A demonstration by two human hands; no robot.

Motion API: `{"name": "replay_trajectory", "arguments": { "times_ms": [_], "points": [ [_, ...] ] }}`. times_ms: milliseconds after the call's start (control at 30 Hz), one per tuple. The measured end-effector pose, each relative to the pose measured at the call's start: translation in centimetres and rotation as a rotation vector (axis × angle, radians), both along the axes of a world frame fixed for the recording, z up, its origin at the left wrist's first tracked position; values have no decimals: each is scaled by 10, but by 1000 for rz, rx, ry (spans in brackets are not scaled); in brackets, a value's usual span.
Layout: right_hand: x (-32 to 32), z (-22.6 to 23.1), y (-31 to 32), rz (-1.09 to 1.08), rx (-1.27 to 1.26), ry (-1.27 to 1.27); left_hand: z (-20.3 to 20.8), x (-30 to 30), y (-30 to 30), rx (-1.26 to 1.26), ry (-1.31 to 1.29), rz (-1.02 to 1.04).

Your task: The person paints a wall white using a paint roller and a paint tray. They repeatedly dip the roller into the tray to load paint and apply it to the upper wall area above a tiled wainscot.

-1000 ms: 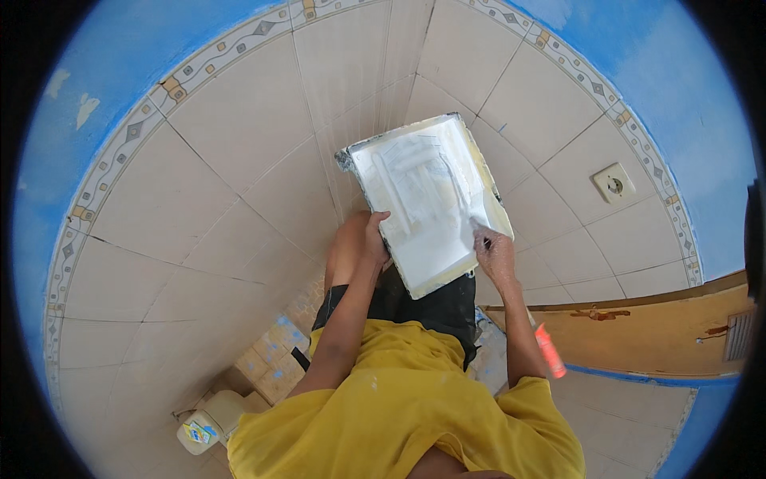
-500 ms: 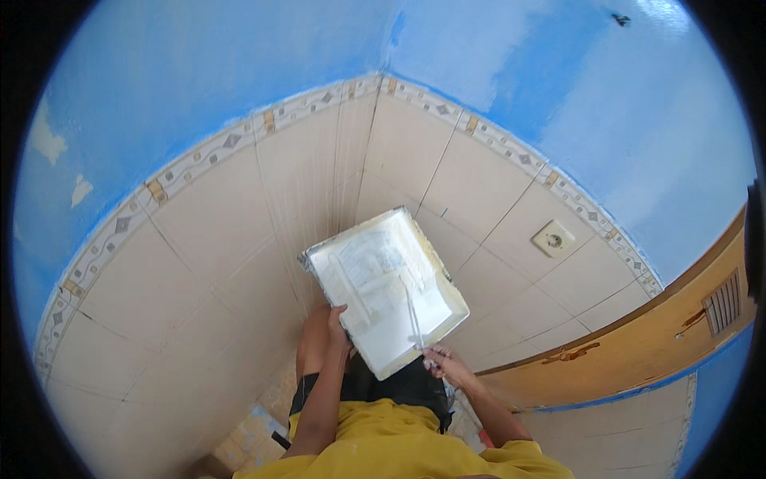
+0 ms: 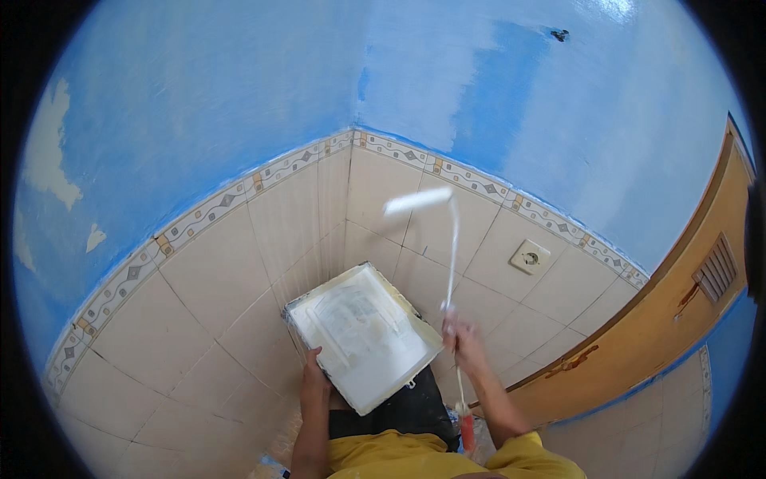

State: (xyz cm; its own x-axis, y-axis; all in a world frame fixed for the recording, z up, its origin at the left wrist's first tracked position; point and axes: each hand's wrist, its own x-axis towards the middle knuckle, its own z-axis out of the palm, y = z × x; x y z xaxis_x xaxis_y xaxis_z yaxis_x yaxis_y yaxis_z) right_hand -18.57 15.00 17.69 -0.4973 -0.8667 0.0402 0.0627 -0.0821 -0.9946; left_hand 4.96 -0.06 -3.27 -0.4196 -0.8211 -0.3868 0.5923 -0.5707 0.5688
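Observation:
My left hand (image 3: 315,372) grips the left edge of a paint tray (image 3: 375,363), its thumb over the rim and its other fingers hidden underneath. White paint coats the tray's inside, and its rim is crusted. My right hand (image 3: 463,339), slightly blurred, is closed round the long thin rod of a paint roller (image 3: 419,201). The roller's white sleeve is up in front of the tiled wall, above the tray and apart from it. Its red handle (image 3: 467,431) hangs below my right hand, beside my right forearm.
Beige tiles (image 3: 215,295) cover the lower walls, topped by a patterned border (image 3: 263,182). Above is a blue wall (image 3: 239,88) with paler painted patches on the right. A socket (image 3: 530,257) sits in the right tiles. An orange-brown door (image 3: 638,343) with a vent stands at the right.
The roller has come up out of the tray, raised by my right hand toward the right-hand wall. My view has tilted up, and the tray now sits lower in it.

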Motion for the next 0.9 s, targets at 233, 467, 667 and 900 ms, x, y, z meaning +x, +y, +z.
{"name": "replay_trajectory", "arguments": {
  "times_ms": [233, 467, 667, 900],
  "points": [
    [-41, 159, -93, -199, -515, 56, 6, 0, 2, 21, 103, 55],
    [-83, 240, -144, -341, -640, 198, -27, 5, -8, 54, 140, -31],
    [-107, 269, -170, -420, -681, 233, -24, 11, -9, 72, 153, -101],
    [-120, 282, -178, -417, -730, 207, 0, 11, -3, 58, 108, -62]
  ]
}}
